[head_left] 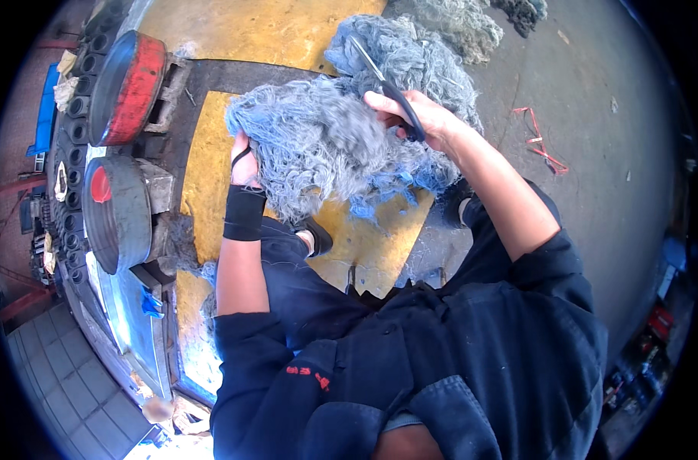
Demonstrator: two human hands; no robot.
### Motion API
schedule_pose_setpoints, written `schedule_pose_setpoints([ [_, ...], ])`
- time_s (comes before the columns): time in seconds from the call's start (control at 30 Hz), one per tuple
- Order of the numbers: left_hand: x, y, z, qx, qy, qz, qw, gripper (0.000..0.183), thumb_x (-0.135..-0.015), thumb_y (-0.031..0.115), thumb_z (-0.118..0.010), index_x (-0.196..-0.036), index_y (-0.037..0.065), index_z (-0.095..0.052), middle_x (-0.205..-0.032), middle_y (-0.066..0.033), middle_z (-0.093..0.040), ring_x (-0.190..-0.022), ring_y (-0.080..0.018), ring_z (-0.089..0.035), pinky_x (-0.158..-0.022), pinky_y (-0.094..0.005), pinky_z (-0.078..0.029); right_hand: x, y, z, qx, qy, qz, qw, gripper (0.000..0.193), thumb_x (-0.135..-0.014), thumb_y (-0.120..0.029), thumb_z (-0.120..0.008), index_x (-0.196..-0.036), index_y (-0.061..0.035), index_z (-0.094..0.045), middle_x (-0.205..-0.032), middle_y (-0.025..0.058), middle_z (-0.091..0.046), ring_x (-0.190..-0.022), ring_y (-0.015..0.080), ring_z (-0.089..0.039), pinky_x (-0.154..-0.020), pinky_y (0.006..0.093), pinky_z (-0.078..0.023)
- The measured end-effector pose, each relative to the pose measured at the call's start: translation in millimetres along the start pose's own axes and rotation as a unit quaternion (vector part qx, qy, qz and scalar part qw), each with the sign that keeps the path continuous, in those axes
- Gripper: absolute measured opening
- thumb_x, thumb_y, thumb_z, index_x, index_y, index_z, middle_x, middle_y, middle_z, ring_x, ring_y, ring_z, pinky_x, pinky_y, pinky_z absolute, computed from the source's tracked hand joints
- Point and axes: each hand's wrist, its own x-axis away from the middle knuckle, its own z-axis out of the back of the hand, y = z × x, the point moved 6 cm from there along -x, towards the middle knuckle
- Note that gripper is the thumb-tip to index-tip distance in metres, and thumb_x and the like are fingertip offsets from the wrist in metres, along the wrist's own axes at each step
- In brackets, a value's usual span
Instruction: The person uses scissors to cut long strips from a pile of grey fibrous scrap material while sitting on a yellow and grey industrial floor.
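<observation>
Drums (140, 90) barring left, yarn (307, 146) ahead, room over right-hand floor (609, 169)

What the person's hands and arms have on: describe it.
The left hand has a black wrist wrap and a thin black strap; the right hand shows no glove or band. The navy sleeves end near the elbows.

Over to the left I see a round tub, red-sided (140, 92), near a round grey tub (140, 211) with a red patch inside. Beyond them runs a row of dark round openings (75, 157). A tangled red strap (546, 149) lies on the grey floor (594, 199) to the right.
</observation>
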Motion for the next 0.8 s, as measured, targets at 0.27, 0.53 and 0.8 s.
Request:
schedule_pose_setpoints([
  [0.27, -6.3, -7.8, -26.4, 0.078, -0.103, 0.009, 0.992, 0.05, -0.093, 0.038, -0.039, -0.127, 0.003, -0.045, -0.128, -0.0144, -0.05, -0.114, -0.0299, -0.049, -0.099, -0.0433, -0.038, -5.0, -33.9, -34.9, 0.088, 0.001, 0.163, 0.983, 0.066, -0.051, -0.051, -0.085, -0.082, -0.003, -0.052, -0.074, 0.0036, -0.052, -0.07, 0.0141, -0.049, -0.07, 0.028, -0.043],
  [0.53, -19.6, 3.5, -7.6, -0.057, -0.09, -0.03, 0.994, 0.034, -0.083, 0.006, -0.055, -0.117, 0.0, -0.054, -0.11, -0.0126, -0.06, -0.098, -0.0252, -0.06, -0.086, -0.0375, -0.048, -22.1, -32.0, -15.8, 0.142, 0.102, 0.143, 0.974, 0.037, -0.07, -0.029, -0.073, -0.088, 0.0023, -0.062, -0.072, 0.0081, -0.063, -0.071, 0.0158, -0.06, -0.069, 0.0287, -0.047],
  [0.8, -15.0, 34.6, 38.4, -0.193, -0.023, -0.128, 0.973, 0.022, -0.085, 0.002, -0.054, -0.106, -0.001, -0.061, -0.1, -0.0072, -0.064, -0.088, -0.0165, -0.061, -0.079, -0.0295, -0.049, -2.2, -46.4, 9.9, 0.375, 0.128, 0.183, 0.9, 0.035, -0.068, -0.023, -0.067, -0.091, 0.0017, -0.058, -0.083, 0.0153, -0.063, -0.08, 0.0257, -0.061, -0.074, 0.0347, -0.046],
])
